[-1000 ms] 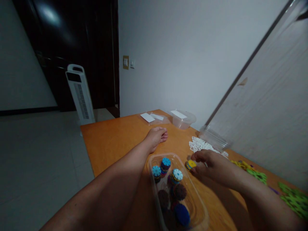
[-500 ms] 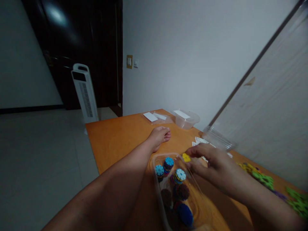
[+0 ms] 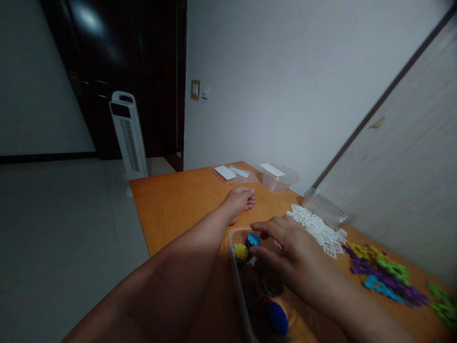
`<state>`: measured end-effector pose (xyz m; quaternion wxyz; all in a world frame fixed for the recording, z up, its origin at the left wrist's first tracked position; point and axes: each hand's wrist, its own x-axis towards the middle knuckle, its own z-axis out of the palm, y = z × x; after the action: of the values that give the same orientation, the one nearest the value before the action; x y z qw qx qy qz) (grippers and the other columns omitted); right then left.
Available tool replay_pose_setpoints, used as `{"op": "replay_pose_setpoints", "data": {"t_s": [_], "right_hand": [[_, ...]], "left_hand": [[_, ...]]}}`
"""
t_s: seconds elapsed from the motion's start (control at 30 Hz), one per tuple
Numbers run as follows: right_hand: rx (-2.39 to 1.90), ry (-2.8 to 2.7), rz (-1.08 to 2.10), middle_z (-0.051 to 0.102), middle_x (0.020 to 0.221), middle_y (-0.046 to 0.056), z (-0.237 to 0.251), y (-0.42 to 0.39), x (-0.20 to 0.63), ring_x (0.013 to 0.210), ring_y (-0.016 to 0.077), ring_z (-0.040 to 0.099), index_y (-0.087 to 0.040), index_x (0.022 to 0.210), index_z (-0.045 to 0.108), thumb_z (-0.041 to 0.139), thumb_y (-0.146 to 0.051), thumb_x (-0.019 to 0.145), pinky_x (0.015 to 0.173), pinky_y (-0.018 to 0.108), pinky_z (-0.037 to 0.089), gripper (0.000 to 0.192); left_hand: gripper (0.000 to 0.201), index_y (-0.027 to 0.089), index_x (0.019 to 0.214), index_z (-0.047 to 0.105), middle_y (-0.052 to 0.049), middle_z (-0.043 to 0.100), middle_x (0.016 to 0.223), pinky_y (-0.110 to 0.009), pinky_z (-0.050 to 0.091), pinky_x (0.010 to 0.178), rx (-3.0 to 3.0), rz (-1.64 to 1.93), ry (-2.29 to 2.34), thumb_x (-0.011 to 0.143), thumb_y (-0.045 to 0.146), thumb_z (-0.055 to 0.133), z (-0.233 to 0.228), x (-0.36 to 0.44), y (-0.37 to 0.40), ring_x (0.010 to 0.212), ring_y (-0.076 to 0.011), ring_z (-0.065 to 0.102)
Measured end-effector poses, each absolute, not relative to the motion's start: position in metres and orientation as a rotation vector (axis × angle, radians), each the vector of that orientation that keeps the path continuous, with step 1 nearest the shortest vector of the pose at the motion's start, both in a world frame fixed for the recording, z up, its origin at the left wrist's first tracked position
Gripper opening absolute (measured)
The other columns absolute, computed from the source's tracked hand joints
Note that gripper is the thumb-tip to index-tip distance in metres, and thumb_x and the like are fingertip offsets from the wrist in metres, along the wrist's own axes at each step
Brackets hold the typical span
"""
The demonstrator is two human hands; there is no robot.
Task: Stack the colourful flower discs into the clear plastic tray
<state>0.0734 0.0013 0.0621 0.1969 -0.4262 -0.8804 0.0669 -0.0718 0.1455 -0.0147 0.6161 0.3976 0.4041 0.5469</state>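
My right hand (image 3: 289, 247) hovers over the near end of a clear plastic box (image 3: 237, 290), thumb and forefinger apart with nothing seen between them. Just left of its fingertips, a yellow notched disc (image 3: 240, 251) tops one stack in the box. A blue disc (image 3: 253, 239) tops the stack beside it, close under the forefinger. Farther down the box lies a dark blue piece (image 3: 276, 318); the other stacks are partly covered by my right hand and its shadow. My left hand (image 3: 243, 201) rests on the table as a loose fist, with no object showing in it.
White cut-out cards (image 3: 317, 228) are spread on the wooden table (image 3: 178, 205) at right, beside purple, green, yellow and blue linked pieces (image 3: 389, 276). A clear round tub (image 3: 276, 178), a plastic bag with white cards (image 3: 226, 173) and a clear lid (image 3: 326, 207) stand along the back.
My right hand has moved left from beside the box to over it and let go of the yellow disc, which now lies on the left stack. My left hand stays put.
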Motion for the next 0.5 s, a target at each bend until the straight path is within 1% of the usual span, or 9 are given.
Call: {"op": "replay_pose_setpoints", "data": {"t_s": [0.13, 0.23, 0.3, 0.33, 0.5], "right_hand": [[-1.310, -2.341, 0.216, 0.073, 0.101, 0.009, 0.069, 0.013, 0.107, 0.094, 0.0260, 0.065, -0.022, 0.112, 0.072, 0.059, -0.037, 0.093, 0.085, 0.040, 0.049, 0.027], [-1.495, -2.305, 0.301, 0.075, 0.097, 0.007, 0.072, 0.025, 0.138, 0.086, 0.0242, 0.067, -0.022, 0.110, 0.073, 0.057, -0.042, 0.092, 0.075, 0.036, 0.052, 0.031], [-1.594, -2.327, 0.323, 0.075, 0.090, 0.006, 0.071, 0.031, 0.154, 0.075, 0.0226, 0.066, -0.022, 0.104, 0.074, 0.056, -0.042, 0.092, 0.066, 0.034, 0.049, 0.030], [-1.624, -2.356, 0.340, 0.074, 0.088, 0.005, 0.070, 0.033, 0.160, 0.073, 0.0220, 0.065, -0.022, 0.100, 0.074, 0.056, -0.041, 0.091, 0.064, 0.033, 0.048, 0.028], [-1.664, -2.453, 0.541, 0.073, 0.084, 0.003, 0.055, 0.037, 0.167, 0.077, 0.0219, 0.063, -0.022, 0.093, 0.074, 0.062, -0.035, 0.085, 0.065, 0.031, 0.046, 0.020]], "left_hand": [[0.014, 0.015, 0.079, 0.058, -0.003, 0.061, 0.076, -0.024, 0.051, 0.071, 0.912, 1.256, 0.939, 0.090, 0.025, 0.061, -0.014, -0.071, 0.145, 0.065, -0.0086, 0.058], [0.013, 0.015, 0.080, 0.057, -0.002, 0.061, 0.075, -0.023, 0.050, 0.070, 0.906, 1.247, 0.945, 0.090, 0.024, 0.060, -0.013, -0.072, 0.145, 0.064, -0.0080, 0.058], [0.012, 0.015, 0.081, 0.057, -0.002, 0.062, 0.075, -0.023, 0.049, 0.070, 0.904, 1.241, 0.950, 0.089, 0.023, 0.061, -0.012, -0.072, 0.144, 0.064, -0.0081, 0.058], [0.012, 0.015, 0.081, 0.057, -0.003, 0.062, 0.076, -0.023, 0.049, 0.070, 0.903, 1.240, 0.953, 0.089, 0.023, 0.061, -0.012, -0.072, 0.145, 0.064, -0.0082, 0.058], [0.011, 0.015, 0.081, 0.058, -0.002, 0.062, 0.075, -0.023, 0.049, 0.070, 0.903, 1.240, 0.950, 0.088, 0.022, 0.062, -0.013, -0.072, 0.146, 0.064, -0.0082, 0.058]]}}
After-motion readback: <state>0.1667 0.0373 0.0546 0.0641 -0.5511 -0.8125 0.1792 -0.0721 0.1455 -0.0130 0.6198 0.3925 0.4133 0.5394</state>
